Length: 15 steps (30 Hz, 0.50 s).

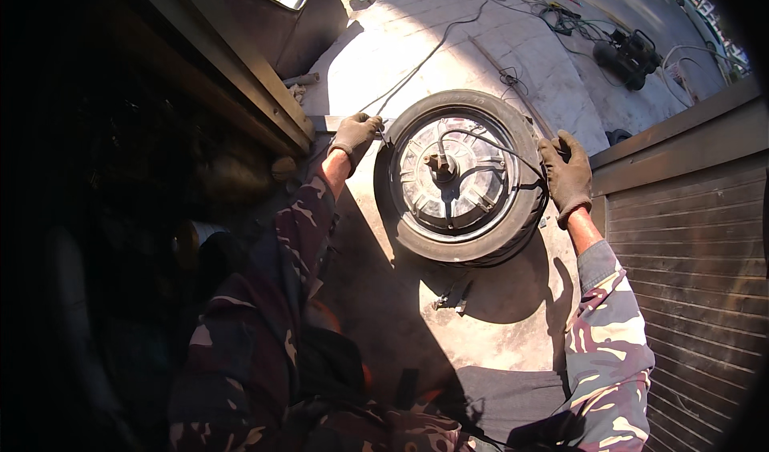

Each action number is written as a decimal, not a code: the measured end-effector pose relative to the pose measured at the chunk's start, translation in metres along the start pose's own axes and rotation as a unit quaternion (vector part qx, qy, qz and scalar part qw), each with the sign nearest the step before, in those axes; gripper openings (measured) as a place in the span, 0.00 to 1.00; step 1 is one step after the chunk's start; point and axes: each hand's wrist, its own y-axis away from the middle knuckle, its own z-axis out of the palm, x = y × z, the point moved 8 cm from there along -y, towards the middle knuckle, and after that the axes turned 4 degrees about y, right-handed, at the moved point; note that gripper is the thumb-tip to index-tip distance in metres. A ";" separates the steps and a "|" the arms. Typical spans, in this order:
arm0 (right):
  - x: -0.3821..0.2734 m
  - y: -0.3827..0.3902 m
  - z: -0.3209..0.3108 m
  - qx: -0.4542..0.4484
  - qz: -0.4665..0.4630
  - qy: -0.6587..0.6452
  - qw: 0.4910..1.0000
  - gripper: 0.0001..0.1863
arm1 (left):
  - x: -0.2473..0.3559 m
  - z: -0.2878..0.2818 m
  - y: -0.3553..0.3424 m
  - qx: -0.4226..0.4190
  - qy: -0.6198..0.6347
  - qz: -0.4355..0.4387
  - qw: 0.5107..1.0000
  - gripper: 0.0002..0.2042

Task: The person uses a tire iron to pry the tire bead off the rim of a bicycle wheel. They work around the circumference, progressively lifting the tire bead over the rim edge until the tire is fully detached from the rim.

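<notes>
A hub motor wheel (pixel 416 236) lies on its side in front of me, with a black tyre around a worn silver motor hub. From its central axle a black cable (pixel 482 137) curves over the hub toward the tyre's right edge. At the tyre's upper left, my gloved left hand (pixel 356 141) is closed, with a small thin dark piece at its fingertips that I cannot identify. Opposite it, my gloved right hand (pixel 567 173) has its bent fingers against the tyre's right side, close to the cable end. What lies beneath the wheel is hidden.
Small metal parts (pixel 450 301) lie on the ground below the wheel. A slatted panel (pixel 689 268) stands at right, and a dark metal frame (pixel 240 76) at left. Farther off are a black compressor-like machine (pixel 629 58), tangled cables (pixel 565 21) and a long thin bar (pixel 509 80).
</notes>
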 end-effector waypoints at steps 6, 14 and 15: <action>-0.030 0.095 -0.013 -0.229 -0.002 0.197 0.953 0.30 | -0.034 0.017 0.001 -0.027 0.174 -0.091 0.980 0.15; 0.028 0.085 0.002 -0.302 0.094 0.252 0.915 0.48 | -0.024 0.034 0.009 -0.037 0.121 -0.060 0.990 0.17; 0.031 0.081 0.006 -0.288 0.069 0.283 0.913 0.51 | -0.021 0.028 0.009 -0.017 0.075 -0.044 0.996 0.17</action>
